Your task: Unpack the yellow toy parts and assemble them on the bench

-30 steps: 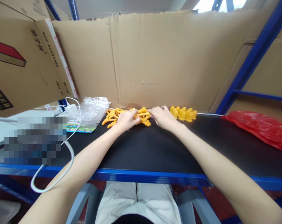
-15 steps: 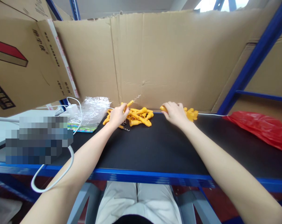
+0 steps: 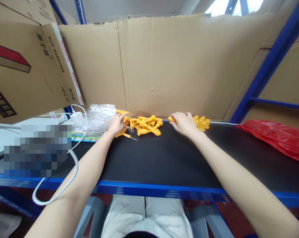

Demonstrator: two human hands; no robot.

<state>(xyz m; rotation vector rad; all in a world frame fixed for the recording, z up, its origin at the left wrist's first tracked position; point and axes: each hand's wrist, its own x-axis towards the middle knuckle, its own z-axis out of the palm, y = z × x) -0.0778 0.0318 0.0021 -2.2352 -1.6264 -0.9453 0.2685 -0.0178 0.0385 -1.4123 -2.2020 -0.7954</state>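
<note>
My left hand (image 3: pixel 116 123) is at the left end of a pile of yellow corkscrew pieces, its fingers closed around a yellow corkscrew (image 3: pixel 122 112). Other corkscrews (image 3: pixel 126 134) with bare metal spirals lie beside and below those fingers. Hollow yellow sleeve-like pieces with handles (image 3: pixel 149 125) are heaped just to the right. Further right, my right hand (image 3: pixel 185 123) is closed on a yellow piece (image 3: pixel 172 119), whose end pokes out past the thumb; the palm hides the rest. Behind that wrist, several yellow pieces (image 3: pixel 202 123) sit in a cluster.
Crumpled clear plastic (image 3: pixel 99 115) and a white charger with a cable (image 3: pixel 76 116) are at the left. A red plastic bag (image 3: pixel 275 135) lies at the right. Cardboard (image 3: pixel 164 66) stands upright along the back of the black tabletop (image 3: pixel 149 162), which has a blue front edge (image 3: pixel 159 187).
My left hand has moved left and slightly down with the corkscrew, whose spiral pointed up to the right before. The right hand stays almost in place, still gripping its yellow piece.
</note>
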